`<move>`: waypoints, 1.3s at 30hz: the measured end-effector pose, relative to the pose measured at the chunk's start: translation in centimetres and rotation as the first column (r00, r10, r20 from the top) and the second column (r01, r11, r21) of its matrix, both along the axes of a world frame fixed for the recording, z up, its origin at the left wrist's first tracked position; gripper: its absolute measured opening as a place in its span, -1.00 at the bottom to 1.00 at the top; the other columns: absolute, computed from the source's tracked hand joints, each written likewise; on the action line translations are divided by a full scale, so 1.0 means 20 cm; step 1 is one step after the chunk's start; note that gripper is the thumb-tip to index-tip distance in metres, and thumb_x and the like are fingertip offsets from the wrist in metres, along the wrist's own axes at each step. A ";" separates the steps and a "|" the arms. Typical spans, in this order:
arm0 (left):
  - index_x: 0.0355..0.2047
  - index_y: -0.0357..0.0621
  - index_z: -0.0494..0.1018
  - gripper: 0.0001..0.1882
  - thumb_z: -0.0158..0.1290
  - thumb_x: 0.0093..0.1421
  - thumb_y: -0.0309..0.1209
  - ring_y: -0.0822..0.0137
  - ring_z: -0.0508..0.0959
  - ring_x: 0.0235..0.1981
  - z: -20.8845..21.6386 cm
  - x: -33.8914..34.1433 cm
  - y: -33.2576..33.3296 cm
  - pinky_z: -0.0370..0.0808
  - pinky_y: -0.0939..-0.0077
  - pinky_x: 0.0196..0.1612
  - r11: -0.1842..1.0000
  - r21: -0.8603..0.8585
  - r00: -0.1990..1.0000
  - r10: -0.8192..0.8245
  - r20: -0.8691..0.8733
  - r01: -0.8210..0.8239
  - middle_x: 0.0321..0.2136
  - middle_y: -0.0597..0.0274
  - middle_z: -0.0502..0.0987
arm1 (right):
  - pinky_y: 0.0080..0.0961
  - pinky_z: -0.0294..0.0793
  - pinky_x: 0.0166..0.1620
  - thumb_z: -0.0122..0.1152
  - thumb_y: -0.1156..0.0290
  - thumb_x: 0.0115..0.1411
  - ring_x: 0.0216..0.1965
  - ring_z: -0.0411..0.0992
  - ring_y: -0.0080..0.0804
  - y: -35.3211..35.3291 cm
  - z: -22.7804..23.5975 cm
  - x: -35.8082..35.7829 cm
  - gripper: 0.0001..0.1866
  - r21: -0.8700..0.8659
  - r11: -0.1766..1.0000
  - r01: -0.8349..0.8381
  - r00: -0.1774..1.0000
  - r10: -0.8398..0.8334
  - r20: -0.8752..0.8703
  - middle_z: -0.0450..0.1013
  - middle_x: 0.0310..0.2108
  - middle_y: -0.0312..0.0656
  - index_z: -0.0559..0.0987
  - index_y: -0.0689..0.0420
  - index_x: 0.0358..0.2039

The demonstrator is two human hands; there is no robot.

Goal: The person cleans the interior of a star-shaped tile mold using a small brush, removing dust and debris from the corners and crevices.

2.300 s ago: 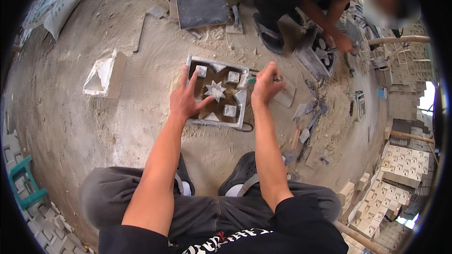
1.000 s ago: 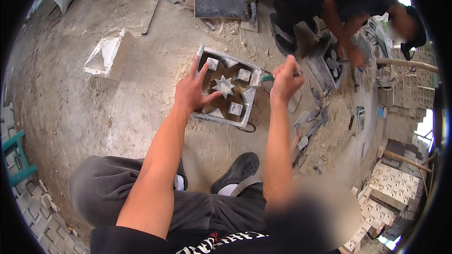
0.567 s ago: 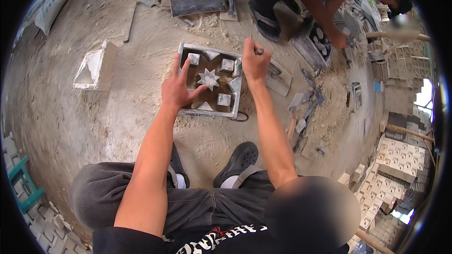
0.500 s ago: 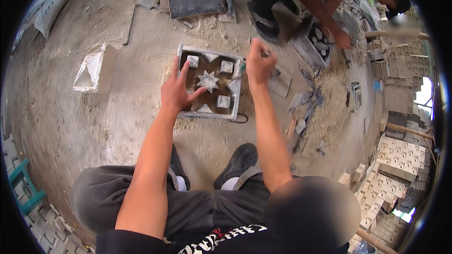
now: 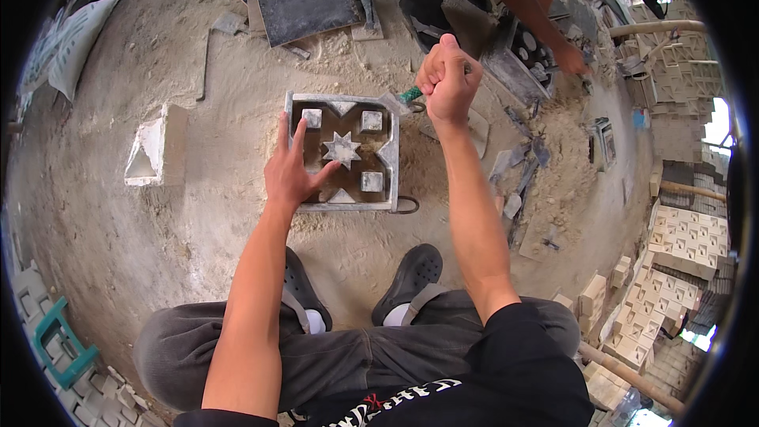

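Observation:
A square metal block mould [image 5: 394,146] lies flat on the sandy floor in front of me. Inside it are an eight-pointed star core [image 5: 341,150], small square blocks and triangular pieces at the walls. My left hand [image 5: 292,170] rests on the mould's left side, fingers spread, with the thumb near the star. Closed in a fist, my right hand [image 5: 451,83] holds a scraper [image 5: 394,103] with a green-wrapped handle above the far right corner. Its flat grey blade reaches toward that corner; whether it touches the rim I cannot tell.
A pale cast block [image 5: 162,146] stands to the left. Dark square boards [image 5: 304,0] lie at the back. At the far right another person's hand [image 5: 571,59] is by a second mould [image 5: 514,71]. Scraps and tools [image 5: 526,158] litter the right; patterned blocks [image 5: 688,241] are stacked beyond.
My right hand has moved up and to the right with the scraper, whose blade now shows at the mould's far right corner. My left hand stays on the mould. The view has shifted slightly.

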State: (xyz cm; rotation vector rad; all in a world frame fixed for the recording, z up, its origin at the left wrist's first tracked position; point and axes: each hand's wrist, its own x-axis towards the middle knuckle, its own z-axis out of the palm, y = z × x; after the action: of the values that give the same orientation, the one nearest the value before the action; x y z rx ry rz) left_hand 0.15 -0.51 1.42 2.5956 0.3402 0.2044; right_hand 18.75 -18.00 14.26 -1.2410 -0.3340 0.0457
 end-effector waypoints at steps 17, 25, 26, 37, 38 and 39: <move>0.28 -0.01 0.18 0.04 0.26 -0.13 0.23 -0.09 0.46 0.09 0.00 0.02 -0.02 0.57 0.21 -0.15 1.000 -0.002 1.000 -0.002 -0.010 0.002 0.33 -0.13 0.05 | -0.58 -0.02 -0.65 0.01 0.28 0.30 -0.75 0.03 -0.70 0.05 -0.29 0.04 -0.49 -0.134 0.962 -0.237 0.971 0.236 -0.022 0.12 -0.79 -0.45 0.21 0.08 -0.80; 0.29 0.01 0.15 0.03 0.24 -0.09 0.23 -0.10 0.46 0.09 -0.01 0.01 -0.02 0.57 0.20 -0.16 0.999 0.035 1.000 -0.021 0.021 0.020 0.34 -0.15 0.03 | -0.52 -0.02 -0.62 0.02 0.25 0.29 -0.70 0.06 -0.70 0.08 -0.32 0.03 -0.48 -0.237 0.958 -0.161 0.985 0.171 0.020 0.14 -0.80 -0.47 0.22 0.12 -0.80; 0.29 0.00 0.15 0.03 0.24 -0.09 0.23 -0.10 0.46 0.09 -0.01 0.01 -0.02 0.57 0.19 -0.16 0.999 0.030 1.000 -0.025 0.019 0.025 0.34 -0.15 0.02 | -0.52 -0.02 -0.62 0.02 0.27 0.29 -0.70 0.06 -0.70 0.06 -0.37 0.01 -0.49 -0.280 0.944 -0.177 0.979 0.199 0.051 0.14 -0.80 -0.47 0.22 0.12 -0.80; 0.30 0.02 0.15 0.03 0.23 -0.09 0.25 -0.09 0.45 0.09 -0.02 0.00 0.01 0.57 0.19 -0.17 0.998 0.068 0.997 -0.017 0.080 0.011 0.35 -0.10 0.01 | -0.55 -0.06 -0.64 0.00 0.29 0.33 -0.73 0.02 -0.72 0.16 -0.28 0.05 -0.46 -0.187 0.960 -0.210 0.977 0.210 -0.020 0.11 -0.80 -0.47 0.18 0.09 -0.81; 0.29 0.02 0.15 0.04 0.23 -0.10 0.25 -0.09 0.45 0.10 -0.02 0.01 0.02 0.56 0.19 -0.16 0.999 0.049 0.999 -0.006 0.052 0.004 0.35 -0.11 0.02 | -0.55 -0.06 -0.64 0.00 0.29 0.33 -0.73 0.02 -0.72 0.13 -0.23 0.06 -0.46 -0.140 0.971 -0.196 0.981 0.194 -0.023 0.12 -0.80 -0.47 0.18 0.09 -0.81; 0.29 0.01 0.16 0.04 0.24 -0.11 0.25 -0.08 0.45 0.10 0.00 0.02 -0.01 0.56 0.20 -0.14 1.000 0.020 1.000 -0.004 0.013 0.004 0.34 -0.12 0.02 | -0.55 -0.05 -0.64 0.01 0.29 0.33 -0.74 0.02 -0.72 0.09 -0.22 0.05 -0.46 -0.099 0.980 -0.174 0.985 0.171 -0.039 0.13 -0.80 -0.46 0.18 0.10 -0.81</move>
State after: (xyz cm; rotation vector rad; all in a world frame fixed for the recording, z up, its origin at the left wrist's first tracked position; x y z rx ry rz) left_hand 0.64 -0.63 1.35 2.6137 0.3299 0.2238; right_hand 19.85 -16.21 9.88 -1.3091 -0.4163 0.2329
